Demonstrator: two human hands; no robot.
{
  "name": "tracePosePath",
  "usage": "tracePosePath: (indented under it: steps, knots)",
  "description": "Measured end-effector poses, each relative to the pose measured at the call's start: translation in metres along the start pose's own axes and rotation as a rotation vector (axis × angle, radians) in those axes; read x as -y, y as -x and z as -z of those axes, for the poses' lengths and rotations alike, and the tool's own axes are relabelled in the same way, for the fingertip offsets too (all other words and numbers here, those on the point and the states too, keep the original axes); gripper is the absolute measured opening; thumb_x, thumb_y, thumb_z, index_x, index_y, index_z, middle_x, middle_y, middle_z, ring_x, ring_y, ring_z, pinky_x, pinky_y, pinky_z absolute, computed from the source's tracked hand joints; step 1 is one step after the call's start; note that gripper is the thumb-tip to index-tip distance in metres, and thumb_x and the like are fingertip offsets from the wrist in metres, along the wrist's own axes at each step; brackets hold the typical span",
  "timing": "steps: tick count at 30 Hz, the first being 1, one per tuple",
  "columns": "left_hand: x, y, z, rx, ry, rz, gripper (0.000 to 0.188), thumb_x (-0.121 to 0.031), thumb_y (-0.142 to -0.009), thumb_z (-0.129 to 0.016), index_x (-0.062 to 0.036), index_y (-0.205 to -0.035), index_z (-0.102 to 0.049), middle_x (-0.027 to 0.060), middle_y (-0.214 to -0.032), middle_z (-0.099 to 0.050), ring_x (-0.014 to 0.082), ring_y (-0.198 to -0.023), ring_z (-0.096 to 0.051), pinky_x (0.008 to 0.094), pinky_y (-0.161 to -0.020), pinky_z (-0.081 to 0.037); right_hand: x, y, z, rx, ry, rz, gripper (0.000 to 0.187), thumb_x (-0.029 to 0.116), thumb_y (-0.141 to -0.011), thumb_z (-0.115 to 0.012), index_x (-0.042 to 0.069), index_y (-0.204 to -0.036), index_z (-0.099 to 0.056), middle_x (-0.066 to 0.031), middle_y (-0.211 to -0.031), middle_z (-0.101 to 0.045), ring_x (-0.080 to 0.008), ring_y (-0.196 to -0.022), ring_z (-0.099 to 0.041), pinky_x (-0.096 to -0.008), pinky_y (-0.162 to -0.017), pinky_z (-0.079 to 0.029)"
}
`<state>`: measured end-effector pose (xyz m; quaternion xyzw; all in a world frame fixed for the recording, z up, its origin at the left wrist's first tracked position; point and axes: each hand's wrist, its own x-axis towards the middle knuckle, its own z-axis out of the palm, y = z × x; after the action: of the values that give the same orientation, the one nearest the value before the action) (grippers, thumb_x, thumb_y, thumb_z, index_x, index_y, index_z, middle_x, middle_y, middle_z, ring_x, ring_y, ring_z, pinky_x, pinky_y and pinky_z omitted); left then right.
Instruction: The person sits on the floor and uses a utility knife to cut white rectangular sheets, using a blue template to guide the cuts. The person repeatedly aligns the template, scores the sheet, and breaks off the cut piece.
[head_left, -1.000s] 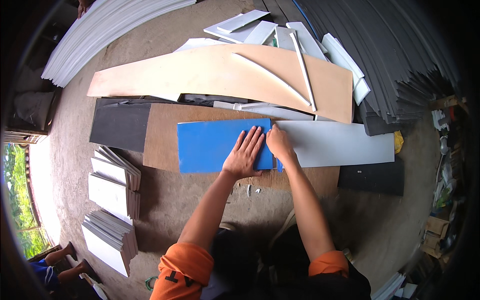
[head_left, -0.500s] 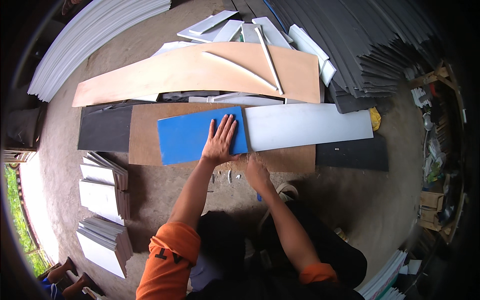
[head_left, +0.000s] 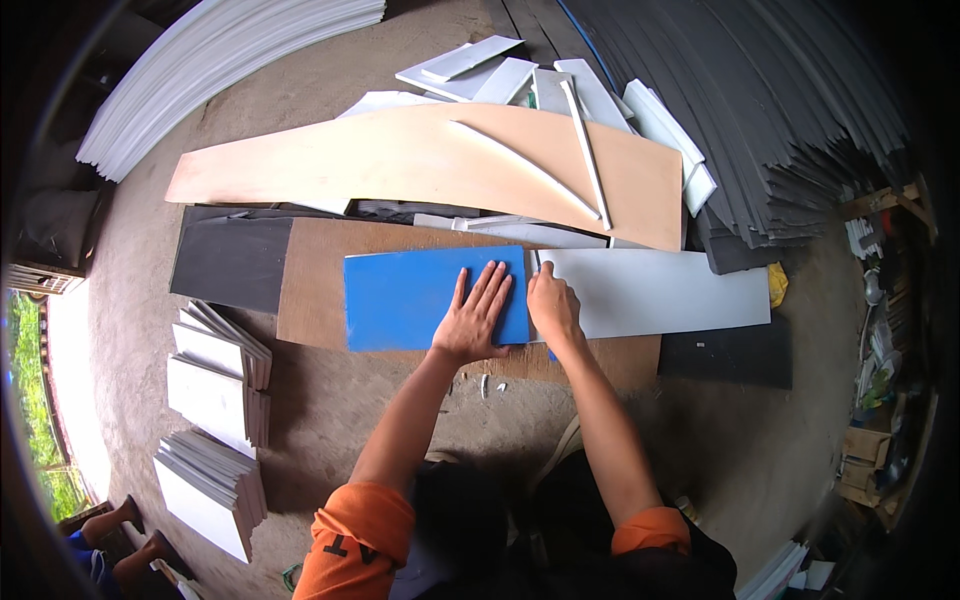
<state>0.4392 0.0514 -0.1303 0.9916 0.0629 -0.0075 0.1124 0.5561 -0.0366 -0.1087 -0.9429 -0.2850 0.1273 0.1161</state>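
A blue rectangular board (head_left: 400, 300) lies over the left end of a long white sheet (head_left: 665, 290), both on a brown wooden board (head_left: 312, 300). My left hand (head_left: 472, 322) presses flat on the blue board near its right edge, fingers spread. Close beside that edge, over the white sheet, my right hand (head_left: 555, 306) is closed in a grip. It appears to hold a cutter knife; only a small blue end (head_left: 551, 354) shows below the hand, and the blade is hidden.
Beyond the work lies a long tan sheet (head_left: 330, 155) with two thin white strips on it. White offcuts (head_left: 480, 75) lie behind it. Stacked white panels (head_left: 205, 390) stand at left, dark sheets (head_left: 700, 100) at far right. Another person's legs (head_left: 125, 535) show at lower left.
My right hand has moved away from me along the blue board's right edge, from its near corner toward the far one. My left hand stays pressed on the board. The view has shifted slightly.
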Motion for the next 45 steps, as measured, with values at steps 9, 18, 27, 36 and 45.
tracePosePath:
  steps: [9,18,27,36,45]
  knots:
    - [0.004,0.003,-0.003,0.009,0.034,0.002,0.108,-0.059,-0.055,-0.062,-0.0030,-0.133,-0.013,0.0130,-0.140,-0.012,0.0246,-0.130,-0.008,0.0489,-0.104,-0.004,0.004,-0.035,-0.029,0.224,-0.172,-0.010,0.027,0.020,-0.083,-0.040,-0.003,-0.095,-0.048,-0.0251,-0.078,-0.058,-0.0383,-0.074,-0.058,-0.0448,-0.067,-0.047]
    - [0.002,0.003,-0.004,-0.030,-0.001,-0.002,0.105,-0.058,-0.056,-0.061,-0.0019,-0.132,-0.016,0.0139,-0.139,-0.013,0.0258,-0.130,-0.009,0.0490,-0.104,-0.005,0.005,0.020,-0.015,0.322,-0.131,-0.102,0.027,0.017,-0.083,-0.038,-0.003,-0.099,-0.044,-0.0271,-0.090,-0.057,-0.0400,-0.085,-0.057,-0.0460,-0.074,-0.046]
    - [0.000,0.007,-0.005,-0.057,-0.042,-0.008,0.104,-0.058,-0.057,-0.060,-0.0016,-0.133,-0.015,0.0132,-0.140,-0.011,0.0253,-0.130,-0.007,0.0488,-0.104,-0.005,-0.024,0.130,-0.043,0.343,-0.146,-0.186,0.029,0.021,-0.083,-0.040,-0.003,-0.100,-0.041,-0.0302,-0.082,-0.056,-0.0438,-0.079,-0.055,-0.0500,-0.071,-0.044]
    - [-0.022,0.007,-0.008,-0.174,0.110,0.227,0.094,-0.063,-0.061,-0.055,-0.0126,-0.133,-0.022,0.0146,-0.139,-0.011,0.0337,-0.129,-0.003,0.0677,-0.092,-0.002,-0.037,0.113,-0.001,0.098,-0.227,-0.294,0.029,0.026,-0.082,-0.040,0.000,-0.095,-0.046,-0.0255,-0.079,-0.058,-0.0416,-0.077,-0.055,-0.0485,-0.068,-0.044]
    - [0.035,0.043,0.007,-0.183,0.050,0.318,0.063,-0.022,-0.071,-0.060,-0.0256,-0.128,-0.033,0.0103,-0.140,-0.013,0.0328,-0.128,-0.010,0.0608,-0.097,-0.014,-0.022,0.039,-0.012,-0.075,-0.227,-0.207,0.025,0.023,-0.086,-0.039,0.000,-0.089,-0.046,-0.0229,-0.077,-0.058,-0.0399,-0.075,-0.056,-0.0466,-0.065,-0.044]
